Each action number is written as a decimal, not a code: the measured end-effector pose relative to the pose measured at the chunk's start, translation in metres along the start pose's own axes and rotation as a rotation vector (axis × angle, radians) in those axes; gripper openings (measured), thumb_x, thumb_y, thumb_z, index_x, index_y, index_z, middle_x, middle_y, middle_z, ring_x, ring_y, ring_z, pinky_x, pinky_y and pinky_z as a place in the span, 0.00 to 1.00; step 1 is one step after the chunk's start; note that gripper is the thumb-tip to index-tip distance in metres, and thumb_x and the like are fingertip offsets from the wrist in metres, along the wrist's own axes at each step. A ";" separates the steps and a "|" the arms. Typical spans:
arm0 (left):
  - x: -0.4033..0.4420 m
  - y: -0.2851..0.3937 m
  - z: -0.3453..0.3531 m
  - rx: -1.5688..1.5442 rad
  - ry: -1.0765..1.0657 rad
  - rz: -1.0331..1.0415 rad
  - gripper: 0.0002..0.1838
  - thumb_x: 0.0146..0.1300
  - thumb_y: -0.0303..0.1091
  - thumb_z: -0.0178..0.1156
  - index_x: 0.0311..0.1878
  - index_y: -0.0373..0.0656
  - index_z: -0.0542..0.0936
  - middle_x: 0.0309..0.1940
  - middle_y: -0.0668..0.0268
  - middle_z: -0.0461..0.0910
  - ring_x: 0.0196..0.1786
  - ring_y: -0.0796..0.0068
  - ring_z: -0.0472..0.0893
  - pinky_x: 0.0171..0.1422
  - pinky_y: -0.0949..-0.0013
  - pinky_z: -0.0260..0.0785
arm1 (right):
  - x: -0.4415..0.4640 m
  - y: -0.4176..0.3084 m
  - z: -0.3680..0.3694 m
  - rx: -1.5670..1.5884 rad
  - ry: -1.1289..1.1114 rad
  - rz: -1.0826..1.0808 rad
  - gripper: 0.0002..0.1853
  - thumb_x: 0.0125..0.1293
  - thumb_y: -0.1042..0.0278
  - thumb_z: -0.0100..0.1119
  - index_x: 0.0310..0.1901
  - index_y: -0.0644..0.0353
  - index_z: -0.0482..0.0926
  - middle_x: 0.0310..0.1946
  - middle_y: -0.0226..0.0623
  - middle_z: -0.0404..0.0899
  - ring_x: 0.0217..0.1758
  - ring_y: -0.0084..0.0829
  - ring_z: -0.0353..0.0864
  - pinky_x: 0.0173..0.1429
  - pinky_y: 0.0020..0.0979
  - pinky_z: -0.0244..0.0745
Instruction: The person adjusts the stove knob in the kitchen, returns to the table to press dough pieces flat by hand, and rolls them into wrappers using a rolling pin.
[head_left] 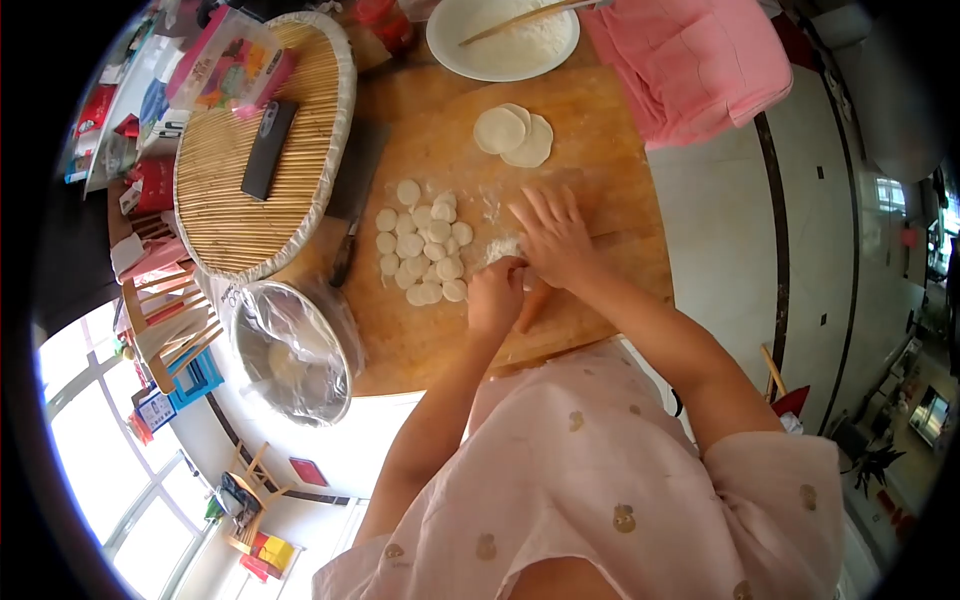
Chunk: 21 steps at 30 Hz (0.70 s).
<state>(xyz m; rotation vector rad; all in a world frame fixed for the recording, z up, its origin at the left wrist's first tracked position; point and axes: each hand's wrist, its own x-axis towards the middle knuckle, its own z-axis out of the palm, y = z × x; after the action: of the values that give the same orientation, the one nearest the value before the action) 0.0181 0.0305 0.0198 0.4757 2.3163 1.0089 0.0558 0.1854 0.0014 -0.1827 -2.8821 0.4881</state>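
Observation:
My left hand (497, 295) is closed in a pinch at the edge of a small dough piece (528, 280), mostly hidden by my hands. Beside it, my right hand (555, 235) lies palm down with its fingers stretched out, over a wooden rolling pin (534, 308). One end of the pin sticks out below the hand. A heap of dry flour (503, 248) lies by my left knuckles. To the left, several small flattened dough rounds (425, 245) sit in a cluster. Farther off are rolled dough wrappers (515, 133), three of them overlapping.
The wooden board (600, 130) carries the dough. Behind it stands a white bowl (503, 68) of flour with chopsticks, beside a pink cloth (690, 60). At left are a round bamboo tray (225, 215), a knife (345, 255) and a plastic-covered metal basin (290, 355).

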 end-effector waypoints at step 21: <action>0.009 -0.008 -0.003 0.191 -0.057 -0.049 0.12 0.64 0.35 0.64 0.38 0.34 0.85 0.34 0.50 0.87 0.37 0.50 0.87 0.43 0.53 0.79 | -0.008 -0.002 -0.008 0.066 -0.002 -0.004 0.25 0.70 0.63 0.57 0.68 0.53 0.76 0.76 0.39 0.66 0.79 0.37 0.66 0.79 0.55 0.55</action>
<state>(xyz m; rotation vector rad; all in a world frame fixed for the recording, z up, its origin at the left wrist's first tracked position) 0.0084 0.0284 0.0121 0.5131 2.3724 0.7453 0.0649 0.1847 0.0085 -0.1652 -2.8631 0.5820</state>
